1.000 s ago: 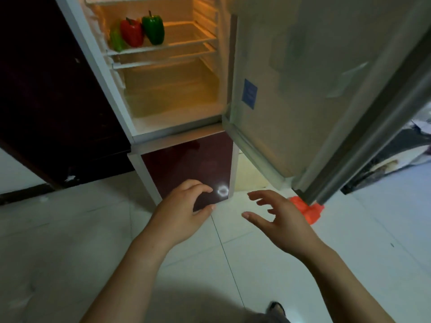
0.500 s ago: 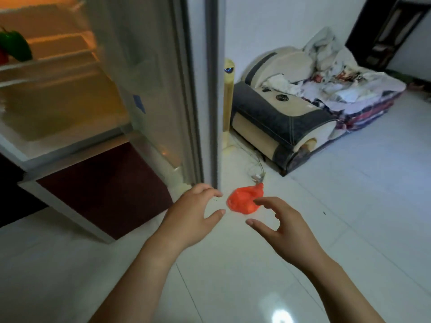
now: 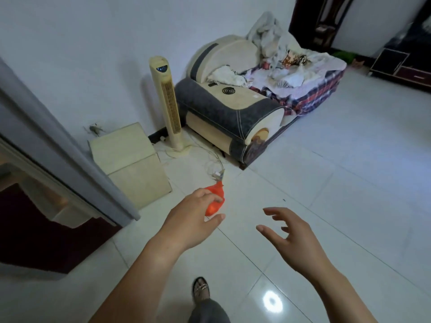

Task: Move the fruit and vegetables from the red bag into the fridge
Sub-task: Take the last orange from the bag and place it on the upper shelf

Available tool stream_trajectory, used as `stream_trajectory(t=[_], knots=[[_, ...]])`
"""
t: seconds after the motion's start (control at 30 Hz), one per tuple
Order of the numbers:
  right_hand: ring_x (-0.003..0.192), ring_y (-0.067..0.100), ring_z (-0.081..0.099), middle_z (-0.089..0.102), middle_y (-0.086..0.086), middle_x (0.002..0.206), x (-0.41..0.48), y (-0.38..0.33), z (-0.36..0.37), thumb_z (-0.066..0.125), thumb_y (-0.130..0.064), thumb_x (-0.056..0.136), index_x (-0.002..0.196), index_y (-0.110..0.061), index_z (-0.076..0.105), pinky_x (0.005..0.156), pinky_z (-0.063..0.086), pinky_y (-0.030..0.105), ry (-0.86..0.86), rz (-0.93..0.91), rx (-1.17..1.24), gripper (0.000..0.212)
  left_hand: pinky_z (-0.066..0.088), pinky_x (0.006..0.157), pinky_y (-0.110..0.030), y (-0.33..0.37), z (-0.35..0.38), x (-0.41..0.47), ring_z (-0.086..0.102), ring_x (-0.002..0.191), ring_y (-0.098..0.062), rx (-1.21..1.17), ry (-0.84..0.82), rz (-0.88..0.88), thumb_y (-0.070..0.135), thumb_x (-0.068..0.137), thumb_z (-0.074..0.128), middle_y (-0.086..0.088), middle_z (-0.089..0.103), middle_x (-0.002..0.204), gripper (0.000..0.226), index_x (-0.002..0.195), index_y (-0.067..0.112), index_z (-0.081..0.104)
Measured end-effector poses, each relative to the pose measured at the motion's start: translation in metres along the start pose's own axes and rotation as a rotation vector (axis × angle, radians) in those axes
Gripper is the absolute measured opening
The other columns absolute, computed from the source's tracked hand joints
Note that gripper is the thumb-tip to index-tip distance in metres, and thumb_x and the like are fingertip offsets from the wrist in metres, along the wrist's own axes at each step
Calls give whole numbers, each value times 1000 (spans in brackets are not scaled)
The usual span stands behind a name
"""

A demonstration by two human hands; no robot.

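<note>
The red bag (image 3: 213, 209) is half hidden by the loosely open left hand (image 3: 193, 221), contact unclear; the right hand (image 3: 294, 238) is spread, empty.

The glossy white tiled floor (image 3: 326, 206) carries the red bag (image 3: 218, 194) mid-scene, tangled white cables (image 3: 215, 170) just beyond it, a beige box (image 3: 133, 164) left, and a tower fan (image 3: 169, 106) and sofa (image 3: 233, 113) farther back.

Dim bluish light; lamp glare on floor tiles (image 3: 272, 301); edges bowed, corners dark.
</note>
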State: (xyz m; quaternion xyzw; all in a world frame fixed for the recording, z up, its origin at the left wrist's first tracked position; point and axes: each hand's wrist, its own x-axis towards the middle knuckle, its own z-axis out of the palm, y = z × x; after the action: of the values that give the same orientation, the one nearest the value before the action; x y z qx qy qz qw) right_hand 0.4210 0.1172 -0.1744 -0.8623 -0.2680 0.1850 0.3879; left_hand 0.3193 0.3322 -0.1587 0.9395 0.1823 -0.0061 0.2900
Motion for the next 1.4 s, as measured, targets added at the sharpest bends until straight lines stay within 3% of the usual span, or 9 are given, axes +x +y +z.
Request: stream_trajectory(t=[0.2,0.43,0.67,0.8,0.97,1.13,1.23,1.3,1.4], knots=[[106,-7,50,54,-28,113,76,19,-3,64,-52,78,113,-38,55,90,44,18,-104,23,-38,38,46,91,-35,-13,9,80,53,107,-9,-20,-40,-43,54,80,52,14,50,120,44,118,33,55],[106,-2,51,54,-23,117,214,7,-28,60,-55,80,117,-36,53,91,47,25,-123,3,-155,43,47,91,-36,-26,-5,228,55,107,-10,-31,-90,-38,47,85,54,11,49,128,41,122,33,51],[104,-1,51,54,-22,115,331,-21,-44,60,-53,81,116,-35,54,89,46,23,-120,-70,-169,40,47,94,-37,-44,-49,323,52,112,-11,-52,-9,-45,43,85,57,9,50,128,39,122,31,53],[103,0,51,53,-21,115,388,-29,-41,56,-58,79,118,-34,53,89,46,23,-201,-143,-179,46,46,95,-36,-62,-65,351,51,113,-11,-50,36,-113,43,86,56,9,49,130,38,123,31,52],[97,-3,49,50,-23,110,469,-34,-28,59,-53,81,118,-33,54,84,42,14,-350,-265,-194,43,45,93,-30,-84,-75,382,51,114,-9,-70,122,-264,44,86,56,10,48,130,41,124,30,51],[96,-4,49,53,-19,115,564,-31,-5,64,-47,82,117,-31,56,76,37,4,-592,-418,-202,40,41,89,-26,-104,-64,417,52,112,-13,-131,217,-561,39,86,58,8,49,125,38,122,28,53],[101,-1,49,52,-17,119,617,-24,10,63,-43,84,122,-29,54,79,36,7,-783,-500,-281,42,33,94,-23,-102,-51,434,46,121,-13,-168,267,-759,38,88,57,6,46,133,40,126,28,51],[103,2,49,53,-13,123,651,-19,17,64,-41,84,123,-27,53,86,37,13,-885,-548,-302,43,36,98,-25,-97,-41,448,46,119,-12,-238,346,-864,38,87,58,5,47,135,41,127,28,51],[109,5,48,53,-10,126,694,-6,33,63,-41,84,125,-24,51,94,39,21,-977,-621,-375,46,37,92,-23,-96,-24,471,48,115,-9,-280,420,-936,40,87,59,6,49,132,38,123,30,53]])
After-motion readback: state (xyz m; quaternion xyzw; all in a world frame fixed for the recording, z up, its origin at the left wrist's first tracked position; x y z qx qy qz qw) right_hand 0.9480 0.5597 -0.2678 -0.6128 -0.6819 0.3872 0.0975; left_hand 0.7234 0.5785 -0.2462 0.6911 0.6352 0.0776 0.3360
